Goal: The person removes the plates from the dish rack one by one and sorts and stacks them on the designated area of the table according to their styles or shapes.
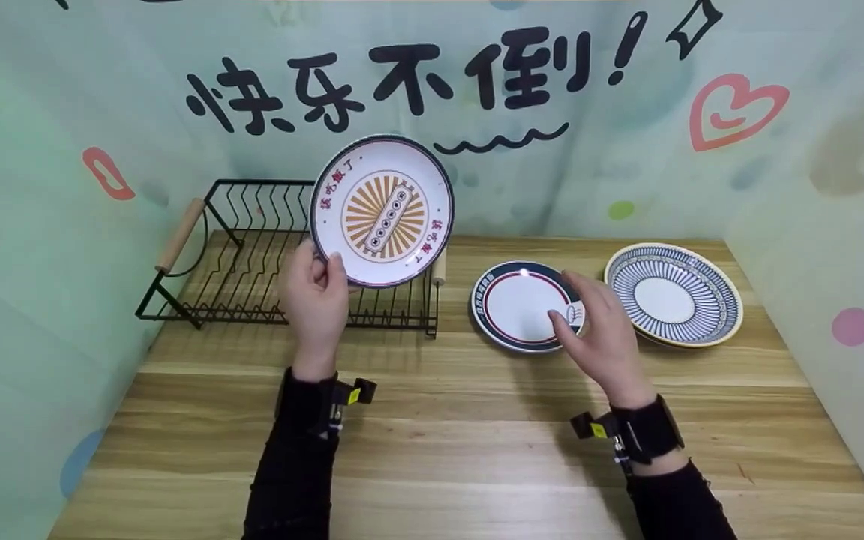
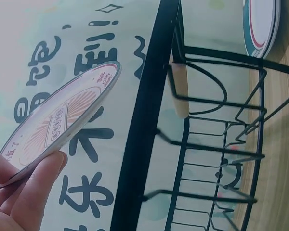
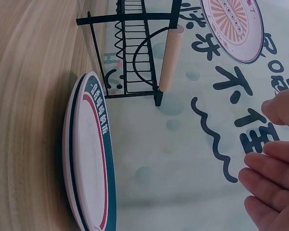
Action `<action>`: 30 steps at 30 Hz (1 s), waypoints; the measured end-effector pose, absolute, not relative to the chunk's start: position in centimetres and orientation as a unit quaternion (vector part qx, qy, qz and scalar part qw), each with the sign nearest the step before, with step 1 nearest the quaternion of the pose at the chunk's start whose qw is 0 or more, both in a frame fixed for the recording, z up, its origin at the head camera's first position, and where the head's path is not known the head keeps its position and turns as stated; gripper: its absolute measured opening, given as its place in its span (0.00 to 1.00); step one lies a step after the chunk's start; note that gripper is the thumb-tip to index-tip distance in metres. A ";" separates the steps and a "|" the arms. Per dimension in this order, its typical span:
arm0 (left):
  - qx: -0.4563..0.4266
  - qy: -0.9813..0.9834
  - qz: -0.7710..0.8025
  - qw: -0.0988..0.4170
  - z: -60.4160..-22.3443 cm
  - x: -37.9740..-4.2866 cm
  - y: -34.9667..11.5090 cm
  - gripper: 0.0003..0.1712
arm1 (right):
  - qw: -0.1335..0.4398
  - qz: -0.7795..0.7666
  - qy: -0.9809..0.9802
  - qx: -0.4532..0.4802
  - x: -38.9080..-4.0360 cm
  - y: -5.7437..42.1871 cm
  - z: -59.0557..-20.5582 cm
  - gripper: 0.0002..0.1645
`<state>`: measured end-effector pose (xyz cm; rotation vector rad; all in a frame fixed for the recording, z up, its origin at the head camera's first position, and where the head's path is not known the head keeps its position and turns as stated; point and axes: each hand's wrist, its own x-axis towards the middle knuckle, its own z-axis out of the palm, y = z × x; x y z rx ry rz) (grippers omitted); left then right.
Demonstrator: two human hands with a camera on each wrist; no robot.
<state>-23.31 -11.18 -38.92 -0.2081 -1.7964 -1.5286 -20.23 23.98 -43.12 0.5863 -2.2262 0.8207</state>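
Observation:
My left hand [image 1: 317, 296] pinches the lower left rim of a white plate [image 1: 421, 266] with an orange sunburst and red lettering. That plate is held up, tilted, in front of a black wire dish rack [image 1: 252, 300]. In the left wrist view, the thumb and fingers grip the plate's edge [image 2: 70, 115] beside the rack's bars. Over the right edge of a green-rimmed plate [image 1: 518, 304] hovers my right hand [image 1: 601, 334], its fingers extended and holding nothing. The right wrist view has the hand [image 3: 274, 178] apart from the green-rimmed plate [image 3: 89, 159] on the table.
A blue-striped bowl-like dish [image 1: 664, 298] stands at the right on the wooden table [image 1: 462, 450]. The rack has wooden handles [image 1: 181, 236] at its ends. Behind the table hangs a printed cloth backdrop [image 1: 537, 180].

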 end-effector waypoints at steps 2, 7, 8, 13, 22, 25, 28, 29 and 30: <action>-0.082 -0.703 -0.600 0.373 -39.0 -23.2 -11.0 0.14 | 0.342 0.315 -0.857 0.224 -20.2 24.0 -43.1 0.33; -0.082 -0.710 -0.593 0.370 -39.3 -23.2 -10.7 0.15 | 0.346 0.313 -0.856 0.221 -20.0 23.9 -43.0 0.31; -0.083 -0.710 -0.594 0.370 -39.4 -23.2 -10.7 0.15 | 0.348 0.313 -0.856 0.220 -20.0 23.9 -42.9 0.31; -0.099 -0.703 -0.606 0.359 -39.4 -23.1 -10.5 0.14 | 0.355 0.314 -0.853 0.218 -20.0 23.9 -43.0 0.31; -0.105 -0.701 -0.628 0.320 -39.2 -22.5 -10.0 0.16 | 0.354 0.316 -0.853 0.218 -19.9 23.9 -42.7 0.29; -0.105 -0.705 -0.627 0.313 -39.2 -22.4 -9.8 0.16 | 0.357 0.316 -0.851 0.219 -19.9 23.8 -42.7 0.30; -0.113 -0.704 -0.629 0.309 -39.3 -22.4 -9.5 0.15 | 0.358 0.319 -0.849 0.220 -19.9 23.8 -42.8 0.30; -0.119 -0.701 -0.632 0.307 -39.3 -22.4 -9.4 0.15 | 0.357 0.318 -0.850 0.221 -19.9 23.8 -42.8 0.30; -0.123 -0.698 -0.636 0.304 -39.3 -22.4 -9.3 0.15 | 0.356 0.317 -0.851 0.220 -19.9 23.8 -42.8 0.29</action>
